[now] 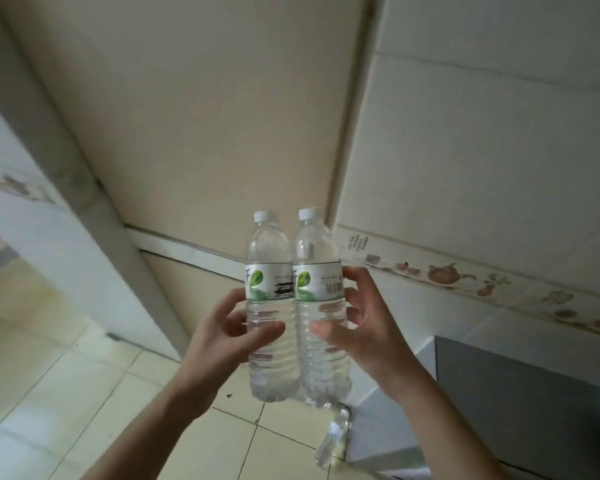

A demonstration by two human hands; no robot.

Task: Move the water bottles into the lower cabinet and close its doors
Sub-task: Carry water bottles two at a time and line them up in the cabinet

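My left hand [227, 327] grips the left bottle [269, 306]; my right hand [362, 327] grips the right bottle [321, 306]; both upright, touching side by side, held above the floor tiles [84, 393], facing the beige cabinet door [205, 133].

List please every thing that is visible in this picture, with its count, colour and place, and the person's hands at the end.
Clear plastic water bottles with white caps and green-leaf labels: 2, held upright side by side at centre, left bottle, right bottle.
Clear plastic bottle on the floor: 1, blurred, lower centre.
Beige cabinet doors: upper panel, lower one behind the bottles.
White wall tiles with brown fruit border: right.
Grey countertop: 1, lower right.
Pale floor tiles: lower left.
Left hand: grips left bottle.
Right hand: grips right bottle.
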